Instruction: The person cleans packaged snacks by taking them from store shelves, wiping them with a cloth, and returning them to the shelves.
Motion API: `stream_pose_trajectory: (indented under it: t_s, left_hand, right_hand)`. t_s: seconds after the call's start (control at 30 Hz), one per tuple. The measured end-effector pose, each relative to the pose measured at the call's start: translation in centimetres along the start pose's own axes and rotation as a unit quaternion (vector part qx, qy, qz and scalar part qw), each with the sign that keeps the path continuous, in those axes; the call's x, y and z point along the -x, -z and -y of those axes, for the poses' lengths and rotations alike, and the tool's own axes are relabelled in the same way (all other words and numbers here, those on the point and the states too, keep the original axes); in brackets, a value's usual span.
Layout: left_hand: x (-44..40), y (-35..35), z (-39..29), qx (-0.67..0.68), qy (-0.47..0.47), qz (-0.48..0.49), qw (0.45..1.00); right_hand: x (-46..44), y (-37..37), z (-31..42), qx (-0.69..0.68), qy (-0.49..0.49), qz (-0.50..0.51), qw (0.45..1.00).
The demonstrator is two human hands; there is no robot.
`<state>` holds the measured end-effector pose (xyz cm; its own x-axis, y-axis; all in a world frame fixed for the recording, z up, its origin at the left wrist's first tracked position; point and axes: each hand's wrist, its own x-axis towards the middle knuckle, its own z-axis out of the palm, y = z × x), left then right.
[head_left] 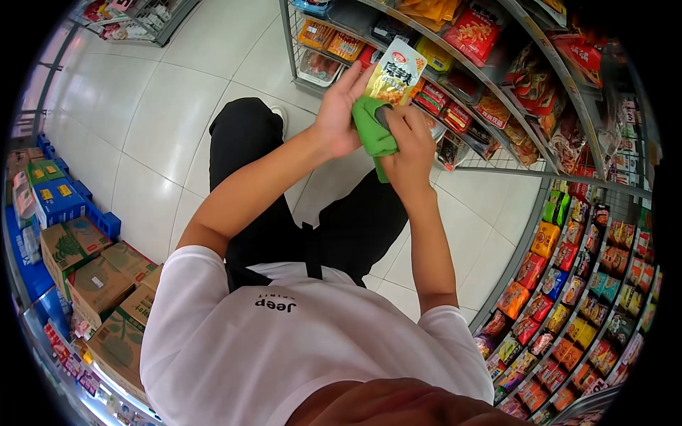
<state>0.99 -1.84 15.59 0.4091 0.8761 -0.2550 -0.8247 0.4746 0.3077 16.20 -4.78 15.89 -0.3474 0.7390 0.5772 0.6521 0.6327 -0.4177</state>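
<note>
My left hand (339, 117) supports a white and yellow snack packet (395, 73) with Chinese lettering, its fingers reaching up along and behind the packet's left edge. A green cloth (374, 129) lies over the packet's lower end, bunched under my right hand (412, 142). The fingers of that hand are closed on the cloth and press it against the packet. Both hands are in front of the shelf rack, above my bent knees. The packet's lower part is hidden by the cloth.
A metal shelf rack (455, 67) of packaged snacks stands just beyond my hands. More shelves with colourful snack packets (547, 284) curve along the right. Cardboard boxes (103, 280) and a blue crate (106, 224) sit at left. Pale floor tiles (153, 153) surround my legs.
</note>
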Motion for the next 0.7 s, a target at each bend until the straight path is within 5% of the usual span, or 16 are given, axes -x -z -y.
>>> stream_pose_trajectory:
  t_s: [0.17,0.3,0.43,0.57,0.7]
  left_hand:
    - [-0.5,1.2,1.1,0.049,0.038,0.055,0.997]
    - [-0.3,1.3,1.1,0.031,0.040,0.071,0.996]
    - [-0.4,1.0,1.6,-0.007,0.031,0.084,0.996]
    - [-0.4,0.8,1.6,0.014,0.027,0.087,0.996]
    - [-0.1,0.3,1.2,0.016,0.034,0.092,0.995]
  right_hand:
    - [-2.6,0.7,-3.8,0.013,-0.097,-0.141,0.985]
    - [-3.0,1.1,-1.9,0.027,-0.020,-0.036,0.999]
    - [-4.8,1.5,-4.9,0.028,-0.082,-0.139,0.987]
    - [-4.5,1.5,-3.9,0.009,-0.001,-0.057,0.998]
    - [-4.5,1.5,-5.6,0.019,-0.110,-0.135,0.985]
